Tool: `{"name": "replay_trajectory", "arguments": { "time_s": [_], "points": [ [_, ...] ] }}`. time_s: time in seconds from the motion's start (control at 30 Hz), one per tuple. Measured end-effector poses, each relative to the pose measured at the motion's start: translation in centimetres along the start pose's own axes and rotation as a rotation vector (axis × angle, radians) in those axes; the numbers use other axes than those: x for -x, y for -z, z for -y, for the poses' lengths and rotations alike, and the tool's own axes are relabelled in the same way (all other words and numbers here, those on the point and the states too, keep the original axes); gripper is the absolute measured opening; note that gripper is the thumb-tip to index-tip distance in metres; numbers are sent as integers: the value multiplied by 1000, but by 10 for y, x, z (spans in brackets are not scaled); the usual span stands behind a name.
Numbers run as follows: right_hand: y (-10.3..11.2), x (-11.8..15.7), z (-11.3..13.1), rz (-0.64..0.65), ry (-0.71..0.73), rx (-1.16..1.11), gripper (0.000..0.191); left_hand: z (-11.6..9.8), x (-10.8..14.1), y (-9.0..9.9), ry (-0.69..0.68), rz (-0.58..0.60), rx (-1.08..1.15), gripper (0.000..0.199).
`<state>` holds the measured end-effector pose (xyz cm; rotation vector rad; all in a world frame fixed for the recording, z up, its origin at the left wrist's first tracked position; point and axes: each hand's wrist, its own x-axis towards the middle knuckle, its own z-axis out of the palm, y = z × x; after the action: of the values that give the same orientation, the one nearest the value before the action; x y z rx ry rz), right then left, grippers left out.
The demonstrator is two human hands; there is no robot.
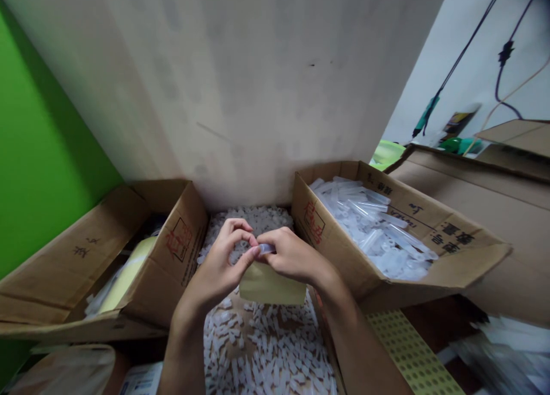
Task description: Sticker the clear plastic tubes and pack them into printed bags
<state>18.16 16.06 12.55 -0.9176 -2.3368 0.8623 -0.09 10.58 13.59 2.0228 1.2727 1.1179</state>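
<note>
Boxes point(337, 252) flank strewn white pieces point(279, 369) left and right before a pale far panel point(266, 74). The right hand point(292, 256) pinches a clear tube point(267, 248); whether the left hand point(227, 255) grips is unclear.

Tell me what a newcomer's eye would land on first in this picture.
Probably the hands at the centre: the right hand pinches a small translucent piece, with the left hand's fingertips close against it. Below them lie many scattered small white pieces. A bright green surface stands out at the left edge.
</note>
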Motion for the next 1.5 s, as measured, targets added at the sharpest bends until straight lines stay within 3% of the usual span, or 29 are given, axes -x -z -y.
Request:
{"name": "replay_trajectory", "arguments": {
  "time_s": [0.2,0.4,0.57,0.63,0.87,1.0,1.17,1.37,1.5],
  "points": [
    [0,0,0,-18,32,-16,23,3,-5,-6,120,-43,65,9],
    [5,1,4,-61,9,-118,15,6,-5,-7,288,-117,177,32],
    [9,3,14,-97,6,-192,10,16,4,9,323,88,204,25],
    [10,4,16,-144,22,-167,13,24,8,13,336,104,186,25],
    [3,2,0,-456,101,-375,32,53,13,18,416,-57,61,30],
    [-1,3,1,-530,118,-530,31,56,11,21,486,-218,101,34],
    [-8,2,4,-604,70,-586,35,58,9,21,522,-300,196,36],
    [-21,-8,-11,-558,-90,-642,53,60,11,19,390,-478,168,24],
    [-16,-9,-7,-406,-193,-687,70,32,14,22,66,-634,60,8]
  ]
}}
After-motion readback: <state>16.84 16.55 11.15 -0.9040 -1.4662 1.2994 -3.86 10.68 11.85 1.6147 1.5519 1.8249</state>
